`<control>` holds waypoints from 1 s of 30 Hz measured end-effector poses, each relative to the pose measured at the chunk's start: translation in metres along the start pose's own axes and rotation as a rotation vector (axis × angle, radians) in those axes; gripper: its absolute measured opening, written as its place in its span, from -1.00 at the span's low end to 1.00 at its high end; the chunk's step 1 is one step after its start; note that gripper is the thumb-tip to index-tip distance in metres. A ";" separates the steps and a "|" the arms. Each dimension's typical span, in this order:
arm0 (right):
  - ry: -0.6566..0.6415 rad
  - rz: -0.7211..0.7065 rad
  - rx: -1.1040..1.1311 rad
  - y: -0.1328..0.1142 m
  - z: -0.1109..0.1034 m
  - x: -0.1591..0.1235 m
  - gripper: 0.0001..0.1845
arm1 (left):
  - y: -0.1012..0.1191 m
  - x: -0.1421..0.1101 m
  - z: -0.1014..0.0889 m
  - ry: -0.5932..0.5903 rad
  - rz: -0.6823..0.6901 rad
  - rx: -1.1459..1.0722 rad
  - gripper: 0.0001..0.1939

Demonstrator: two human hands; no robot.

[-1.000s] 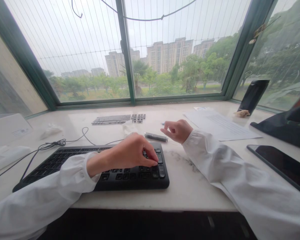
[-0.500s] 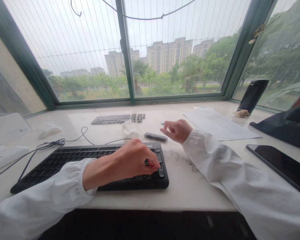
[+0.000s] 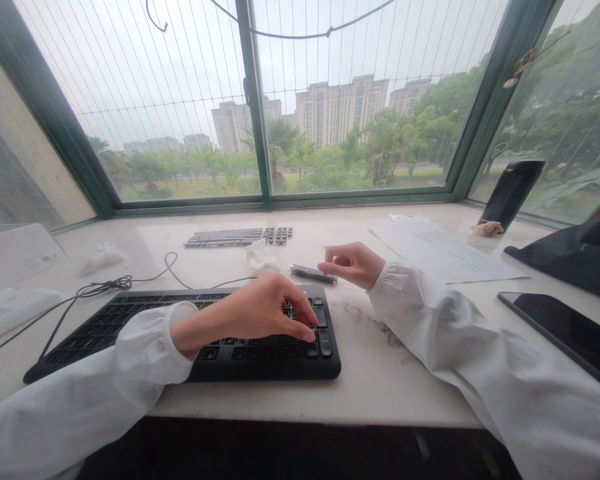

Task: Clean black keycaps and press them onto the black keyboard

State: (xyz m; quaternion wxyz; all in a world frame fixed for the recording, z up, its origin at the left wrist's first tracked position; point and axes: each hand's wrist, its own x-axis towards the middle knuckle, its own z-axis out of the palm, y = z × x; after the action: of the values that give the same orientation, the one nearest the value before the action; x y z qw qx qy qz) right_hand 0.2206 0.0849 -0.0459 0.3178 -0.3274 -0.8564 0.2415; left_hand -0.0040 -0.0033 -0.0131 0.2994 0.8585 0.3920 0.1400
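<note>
Fingertips of the left hand (image 3: 265, 310) press down on the number-pad keys at the right end of the black keyboard (image 3: 130, 323), fingers curled together, holding nothing. That keyboard lies along the near edge of the white marble sill (image 3: 380, 373). Just beyond it, the right hand (image 3: 353, 263) hovers loosely curled, thumb and forefinger close together beside a silver pen (image 3: 313, 273). Farther off lies a set of loose keycaps (image 3: 237, 237); right, a printed sheet (image 3: 440, 250) and dark tablet (image 3: 565, 330).
</note>
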 end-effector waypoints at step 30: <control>0.002 -0.009 -0.116 0.008 0.006 0.003 -0.59 | 0.003 0.003 -0.006 -0.081 -0.086 0.030 -0.69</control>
State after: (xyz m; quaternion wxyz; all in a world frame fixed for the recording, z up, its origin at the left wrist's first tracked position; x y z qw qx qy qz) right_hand 0.2172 0.0911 -0.0536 0.3001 -0.3416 -0.8702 0.1897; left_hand -0.0029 0.0001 -0.0066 0.3077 0.8502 0.4183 0.0863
